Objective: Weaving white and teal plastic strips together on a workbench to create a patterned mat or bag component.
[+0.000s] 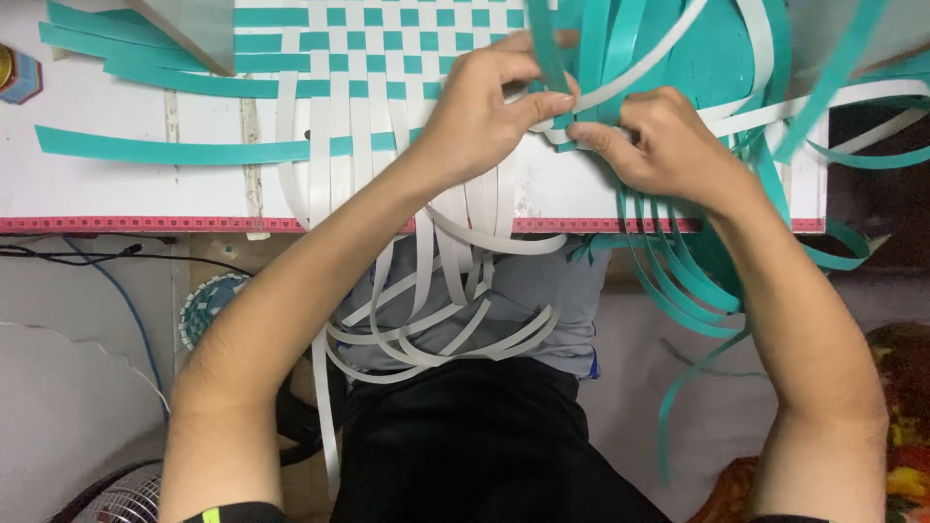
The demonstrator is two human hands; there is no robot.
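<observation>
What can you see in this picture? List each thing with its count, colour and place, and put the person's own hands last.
Woven mat: one, teal and white checks, top centre of the table.
Loose white strips: many, hanging over the table's front edge.
Loose teal strips: many, curling off the right side.
Table: one, white with a pink patterned front edge.
Blue cable: one, lower left.
Fan: one, grey grille, bottom left corner.
Left hand: pinching a teal strip at the mat's right edge.
Right hand: gripping strips beside the left hand.
</observation>
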